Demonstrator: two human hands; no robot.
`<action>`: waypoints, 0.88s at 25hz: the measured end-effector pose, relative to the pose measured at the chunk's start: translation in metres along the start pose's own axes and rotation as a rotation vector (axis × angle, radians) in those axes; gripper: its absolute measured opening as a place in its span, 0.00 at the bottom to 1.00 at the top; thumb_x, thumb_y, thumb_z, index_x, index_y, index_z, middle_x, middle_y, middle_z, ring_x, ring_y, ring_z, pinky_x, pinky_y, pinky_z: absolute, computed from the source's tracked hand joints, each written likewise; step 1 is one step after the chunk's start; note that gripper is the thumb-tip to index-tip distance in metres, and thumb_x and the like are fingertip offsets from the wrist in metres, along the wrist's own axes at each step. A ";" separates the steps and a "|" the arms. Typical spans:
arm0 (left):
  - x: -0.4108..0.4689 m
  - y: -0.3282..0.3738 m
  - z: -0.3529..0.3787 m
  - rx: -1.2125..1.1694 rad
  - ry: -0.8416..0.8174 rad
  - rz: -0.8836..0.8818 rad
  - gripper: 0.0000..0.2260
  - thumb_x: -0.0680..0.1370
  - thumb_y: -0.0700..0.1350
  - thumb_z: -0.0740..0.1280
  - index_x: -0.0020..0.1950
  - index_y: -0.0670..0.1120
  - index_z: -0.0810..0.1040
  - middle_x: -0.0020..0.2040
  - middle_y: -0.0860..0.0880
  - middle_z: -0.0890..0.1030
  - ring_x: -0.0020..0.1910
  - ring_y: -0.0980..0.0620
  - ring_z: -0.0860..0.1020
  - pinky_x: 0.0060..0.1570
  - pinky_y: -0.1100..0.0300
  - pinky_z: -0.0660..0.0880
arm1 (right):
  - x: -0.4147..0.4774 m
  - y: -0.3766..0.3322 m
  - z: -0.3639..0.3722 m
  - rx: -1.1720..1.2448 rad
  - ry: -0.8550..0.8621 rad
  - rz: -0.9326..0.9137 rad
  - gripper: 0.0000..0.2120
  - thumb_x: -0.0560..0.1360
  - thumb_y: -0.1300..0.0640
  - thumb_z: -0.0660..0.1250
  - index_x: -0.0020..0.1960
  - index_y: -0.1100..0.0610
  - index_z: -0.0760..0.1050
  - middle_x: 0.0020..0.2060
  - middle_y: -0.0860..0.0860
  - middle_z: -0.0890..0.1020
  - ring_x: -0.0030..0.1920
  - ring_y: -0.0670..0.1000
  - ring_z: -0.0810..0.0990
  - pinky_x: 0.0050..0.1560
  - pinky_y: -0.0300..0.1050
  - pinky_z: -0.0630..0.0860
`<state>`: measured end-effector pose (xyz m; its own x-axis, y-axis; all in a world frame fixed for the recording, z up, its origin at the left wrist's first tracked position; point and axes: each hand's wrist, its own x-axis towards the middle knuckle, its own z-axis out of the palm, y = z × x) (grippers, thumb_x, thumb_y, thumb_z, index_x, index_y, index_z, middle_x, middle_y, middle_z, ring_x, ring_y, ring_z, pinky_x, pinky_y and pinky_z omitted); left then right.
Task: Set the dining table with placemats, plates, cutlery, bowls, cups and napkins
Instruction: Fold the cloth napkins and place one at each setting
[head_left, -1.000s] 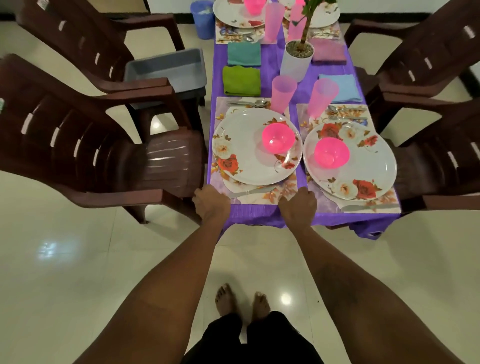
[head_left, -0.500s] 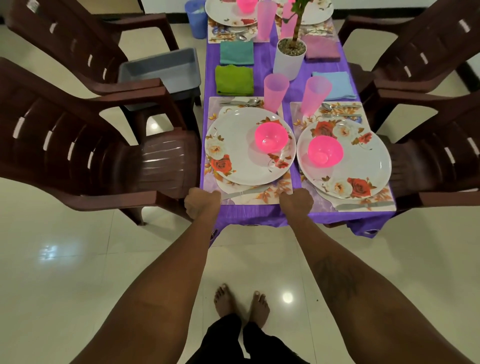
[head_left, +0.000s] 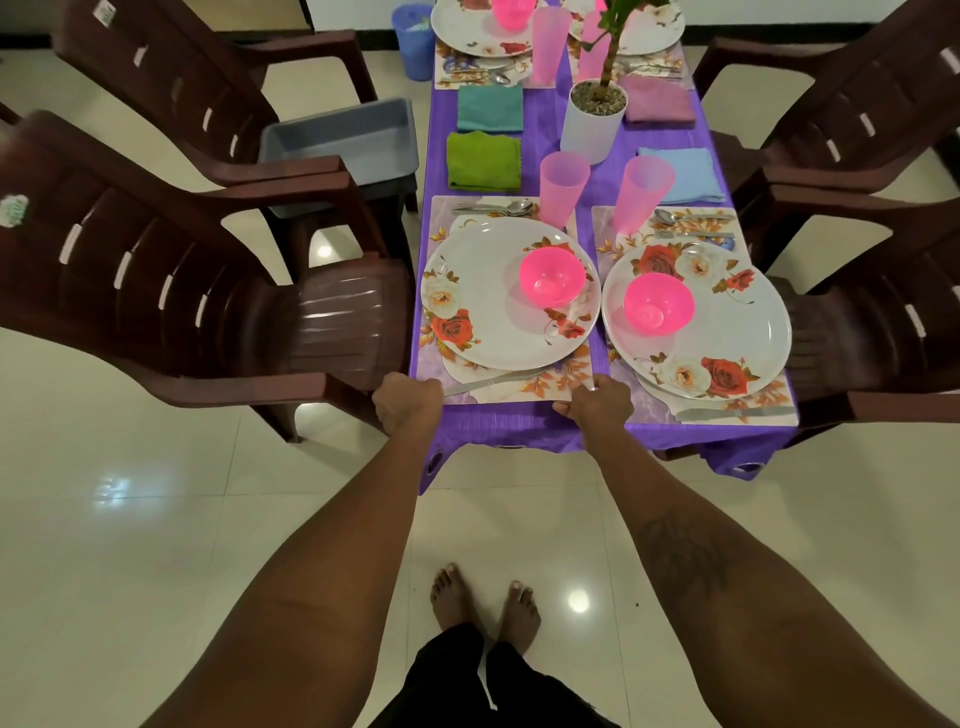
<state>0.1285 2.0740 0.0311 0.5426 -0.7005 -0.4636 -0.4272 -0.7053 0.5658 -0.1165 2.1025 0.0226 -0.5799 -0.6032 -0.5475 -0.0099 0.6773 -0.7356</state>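
Observation:
A narrow table under a purple cloth (head_left: 498, 423) holds two near settings. The near-left floral placemat (head_left: 550, 387) carries a flowered white plate (head_left: 493, 306), a pink bowl (head_left: 551, 275) and a knife (head_left: 488, 383). My left hand (head_left: 408, 402) grips the mat's near-left corner at the table edge. My right hand (head_left: 595, 402) pinches its near-right corner. The right setting has a plate (head_left: 737, 338), a pink bowl (head_left: 658, 303) and a knife (head_left: 727, 413). Two pink cups (head_left: 562, 187) (head_left: 641, 192), spoons (head_left: 498, 208) and green (head_left: 483, 161) and blue (head_left: 685, 174) napkins lie beyond.
Brown plastic armchairs flank the table: one at near left (head_left: 208, 291), one at near right (head_left: 872, 312), two more behind. A grey tub (head_left: 343, 140) sits on the far-left chair. A white plant pot (head_left: 595, 119) stands mid-table. Two more settings lie at the far end.
Both hands have shifted slightly left along the near table edge and now hold the left placemat's near corners. The view has tilted a little, so the table sits lower in the frame.

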 end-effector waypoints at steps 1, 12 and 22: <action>0.001 -0.001 0.000 0.005 0.002 -0.011 0.18 0.77 0.47 0.74 0.62 0.39 0.79 0.56 0.42 0.82 0.53 0.42 0.83 0.49 0.51 0.83 | -0.001 0.002 -0.001 0.012 -0.003 0.006 0.17 0.80 0.62 0.70 0.68 0.60 0.76 0.50 0.57 0.85 0.26 0.48 0.84 0.30 0.36 0.80; 0.027 -0.028 0.002 0.276 0.061 0.075 0.10 0.78 0.45 0.72 0.55 0.40 0.84 0.50 0.43 0.85 0.52 0.43 0.84 0.52 0.52 0.82 | -0.012 0.024 -0.008 -0.167 -0.022 -0.136 0.08 0.80 0.57 0.67 0.57 0.58 0.79 0.46 0.54 0.86 0.37 0.55 0.87 0.45 0.54 0.86; 0.024 -0.040 0.002 0.248 0.074 0.130 0.09 0.76 0.46 0.75 0.52 0.42 0.86 0.46 0.45 0.86 0.48 0.44 0.85 0.49 0.54 0.82 | -0.017 0.040 -0.011 -0.166 0.019 -0.210 0.10 0.80 0.51 0.71 0.54 0.58 0.80 0.44 0.54 0.86 0.37 0.52 0.87 0.38 0.43 0.84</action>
<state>0.1572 2.0849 -0.0035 0.5190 -0.7833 -0.3421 -0.6556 -0.6216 0.4286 -0.1158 2.1438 0.0069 -0.5664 -0.7308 -0.3808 -0.2645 0.5989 -0.7559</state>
